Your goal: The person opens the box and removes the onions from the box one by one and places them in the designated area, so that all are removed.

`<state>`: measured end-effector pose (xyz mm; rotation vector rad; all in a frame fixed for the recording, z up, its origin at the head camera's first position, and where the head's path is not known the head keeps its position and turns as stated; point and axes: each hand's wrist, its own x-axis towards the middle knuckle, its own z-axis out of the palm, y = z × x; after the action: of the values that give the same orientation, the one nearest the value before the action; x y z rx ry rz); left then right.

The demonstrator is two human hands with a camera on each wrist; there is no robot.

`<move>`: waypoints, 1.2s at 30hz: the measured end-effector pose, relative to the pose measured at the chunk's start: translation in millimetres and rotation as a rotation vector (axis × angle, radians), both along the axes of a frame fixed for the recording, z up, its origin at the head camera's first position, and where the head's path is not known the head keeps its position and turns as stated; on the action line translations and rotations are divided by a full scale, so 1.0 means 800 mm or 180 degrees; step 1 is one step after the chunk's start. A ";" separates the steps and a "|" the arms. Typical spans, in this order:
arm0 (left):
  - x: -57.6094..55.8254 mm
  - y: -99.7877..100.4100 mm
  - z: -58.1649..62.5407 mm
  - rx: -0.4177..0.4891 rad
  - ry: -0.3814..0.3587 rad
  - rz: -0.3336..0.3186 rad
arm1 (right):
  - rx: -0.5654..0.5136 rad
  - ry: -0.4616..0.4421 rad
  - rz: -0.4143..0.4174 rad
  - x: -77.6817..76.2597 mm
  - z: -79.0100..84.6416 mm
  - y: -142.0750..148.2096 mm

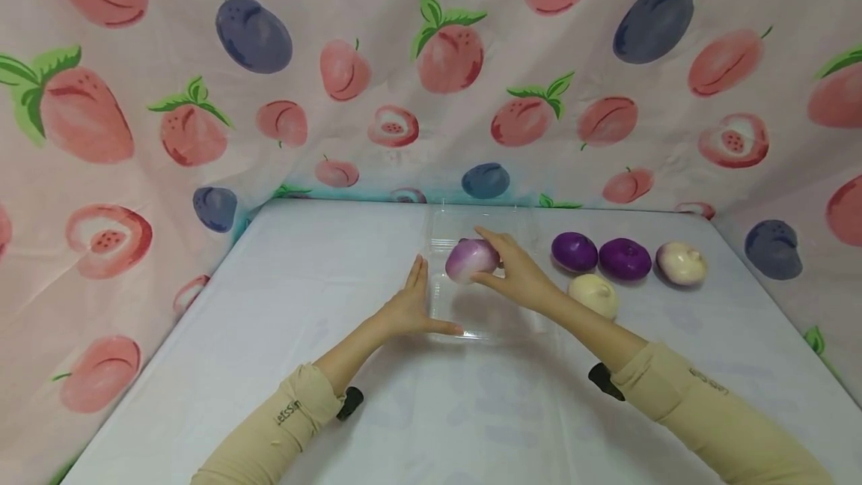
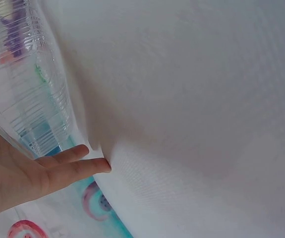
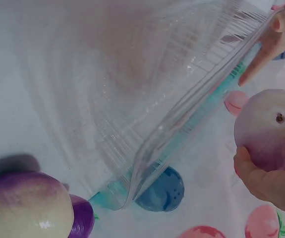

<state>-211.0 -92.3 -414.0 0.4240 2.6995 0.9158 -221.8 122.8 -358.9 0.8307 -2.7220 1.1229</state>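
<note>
My right hand (image 1: 515, 268) grips a purple-and-white onion (image 1: 470, 260) between thumb and fingers, over a clear plastic box (image 1: 498, 316). The right wrist view shows this onion (image 3: 263, 126) from its pale end, with a small brown spot on it. My left hand (image 1: 407, 309) lies along the left side of the box, fingers straight and thumb stretched across the near corner. In the left wrist view, two straight fingers (image 2: 78, 171) extend beyond the ribbed box wall (image 2: 28, 99). The rest of that hand is hidden or out of frame there.
Right of the box stand two deep purple onions (image 1: 575, 252) in a row with a white-and-purple onion (image 1: 682, 264). A pale yellow onion (image 1: 592, 295) lies nearer, partly behind my right forearm. Fruit-print cloth (image 1: 404, 58) hangs behind the white table (image 1: 323, 260).
</note>
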 end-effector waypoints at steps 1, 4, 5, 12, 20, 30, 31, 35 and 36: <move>0.000 0.000 0.000 0.0000 0.0002 0.0007 | -0.0022 -0.0013 -0.0011 0.001 0.001 0.001; -0.001 -0.001 -0.002 -0.0007 0.0010 0.0008 | -0.0133 -0.0079 -0.0028 0.003 0.003 0.004; -0.001 -0.001 -0.002 -0.0012 0.0023 0.0003 | -0.0199 -0.0111 -0.0025 0.003 0.003 0.005; -0.001 -0.001 -0.004 -0.0024 0.0035 0.0012 | -0.0520 -0.0373 -0.0106 0.009 0.007 0.021; 0.000 -0.001 -0.001 0.0029 0.0007 0.0011 | -0.0626 -0.0493 -0.0338 0.013 0.015 0.040; 0.000 -0.001 -0.002 0.0011 0.0018 0.0016 | -0.0618 -0.0666 -0.0496 0.018 0.015 0.067; 0.000 -0.001 -0.002 0.0010 0.0019 0.0017 | -0.0595 -0.0686 -0.0499 0.018 0.015 0.070; 0.000 -0.001 -0.002 0.0020 0.0016 0.0008 | -0.0663 -0.0740 -0.0466 0.020 0.016 0.081; 0.000 0.000 -0.002 0.0020 0.0014 0.0008 | -0.0689 -0.0730 -0.0453 0.020 0.015 0.083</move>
<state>-211.2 -92.7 -415.8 0.4242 2.7025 0.9251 -206.1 189.0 -346.7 0.4982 -2.7121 1.5291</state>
